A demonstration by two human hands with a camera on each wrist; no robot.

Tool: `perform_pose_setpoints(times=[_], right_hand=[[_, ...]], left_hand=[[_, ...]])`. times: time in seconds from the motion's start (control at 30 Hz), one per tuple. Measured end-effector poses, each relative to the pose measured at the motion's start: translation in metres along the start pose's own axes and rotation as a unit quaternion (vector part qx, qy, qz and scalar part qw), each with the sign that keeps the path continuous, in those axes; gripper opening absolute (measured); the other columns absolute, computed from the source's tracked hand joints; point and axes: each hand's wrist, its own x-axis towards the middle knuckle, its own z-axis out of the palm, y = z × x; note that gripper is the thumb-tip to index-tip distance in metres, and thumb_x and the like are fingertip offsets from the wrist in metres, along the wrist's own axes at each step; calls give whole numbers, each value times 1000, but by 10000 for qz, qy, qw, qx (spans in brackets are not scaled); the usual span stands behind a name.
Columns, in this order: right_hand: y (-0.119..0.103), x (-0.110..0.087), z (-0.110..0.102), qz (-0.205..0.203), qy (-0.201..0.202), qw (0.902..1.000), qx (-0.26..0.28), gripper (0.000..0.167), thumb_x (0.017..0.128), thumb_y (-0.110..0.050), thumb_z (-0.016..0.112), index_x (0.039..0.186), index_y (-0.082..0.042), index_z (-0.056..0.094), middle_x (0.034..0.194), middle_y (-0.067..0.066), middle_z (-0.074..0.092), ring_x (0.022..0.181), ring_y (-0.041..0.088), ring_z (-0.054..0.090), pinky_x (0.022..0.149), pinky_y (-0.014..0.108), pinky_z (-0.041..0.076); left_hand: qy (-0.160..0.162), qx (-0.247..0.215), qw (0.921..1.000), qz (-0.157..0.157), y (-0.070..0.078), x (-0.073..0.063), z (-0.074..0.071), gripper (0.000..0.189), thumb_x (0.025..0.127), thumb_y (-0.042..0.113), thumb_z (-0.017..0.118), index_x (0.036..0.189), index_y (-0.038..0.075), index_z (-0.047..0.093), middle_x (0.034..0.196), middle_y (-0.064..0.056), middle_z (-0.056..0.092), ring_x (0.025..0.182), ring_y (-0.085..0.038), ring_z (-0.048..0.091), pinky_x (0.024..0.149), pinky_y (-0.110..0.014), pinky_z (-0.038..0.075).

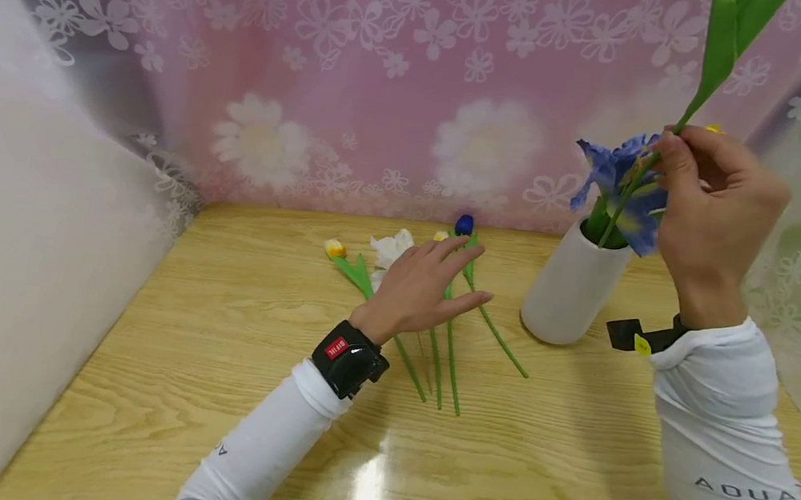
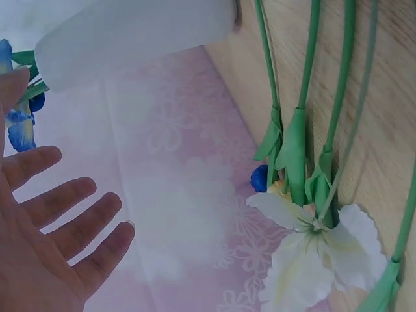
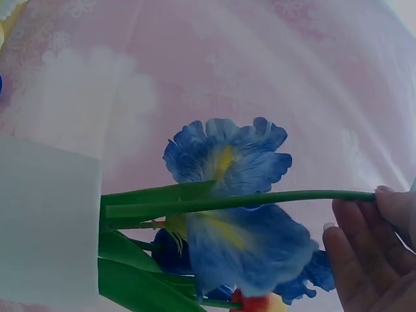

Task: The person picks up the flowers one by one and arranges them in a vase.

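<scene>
My right hand [image 1: 724,201] pinches a green flower stem [image 3: 292,195] between thumb and fingers, with its broad leaf [image 1: 727,52] rising above. The bloom is out of view. The stem's lower end is at the mouth of a white vase [image 1: 570,290]; whether it has passed inside I cannot tell. Blue irises [image 3: 247,247] fill the vase, with a red and yellow bloom [image 3: 259,303] beside them. Over the flowers on the table, my left hand [image 1: 418,288] is spread and holds nothing. Beneath it lie a white flower [image 2: 325,260] and several green stems.
The wooden table [image 1: 213,393] carries a yellow-white tulip [image 1: 335,248] and a dark blue bud [image 1: 464,225] near its back edge. Behind hangs a pink flowered curtain [image 1: 384,120]. A pale wall of fabric [image 1: 28,206] stands on the left.
</scene>
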Motion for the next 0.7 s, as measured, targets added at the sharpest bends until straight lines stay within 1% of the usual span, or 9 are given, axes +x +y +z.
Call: perform_pose_setpoints(times=[0.1,0.17,0.4,0.53,0.7], right_hand=[[1,1,-2,-43,33,10000,-46,20,85,-17,73,97,-1,76,92,6,72,72,7,65,70,14,50],[4,1,-2,-35,10,9998,-193,21,85,-18,74,98,-2,76,91,5,72,72,6,65,70,15,50],[18,-7,2,219,-325,9967,-717,23,83,-18,75,101,-4,75,93,4,72,75,-2,65,73,15,51],[21,-11,2,300,-447,9923,-1118,28,83,-26,75,103,-6,75,97,5,72,75,-6,63,75,16,51],[25,-15,0,389,-642,9821,-1731,33,84,-35,74,105,-9,75,99,9,72,73,-11,58,75,13,49]], left_hand=[[-26,-37,10000,20,3,2,-1,64,94,57,49,145,20,42,147,-7,39,125,-27,47,100,-43,38],[-44,-33,10000,18,4,2,0,64,93,58,49,145,20,43,147,-7,40,125,-27,47,100,-44,38],[-60,48,10000,28,5,1,6,65,93,59,49,145,20,43,147,-8,40,126,-29,46,100,-46,39],[1,92,10000,-4,3,-1,8,65,93,58,50,144,19,45,147,-7,40,126,-28,46,98,-46,40],[0,80,10000,-45,1,-4,11,64,93,57,51,144,19,45,146,-7,41,124,-27,47,97,-44,41]])
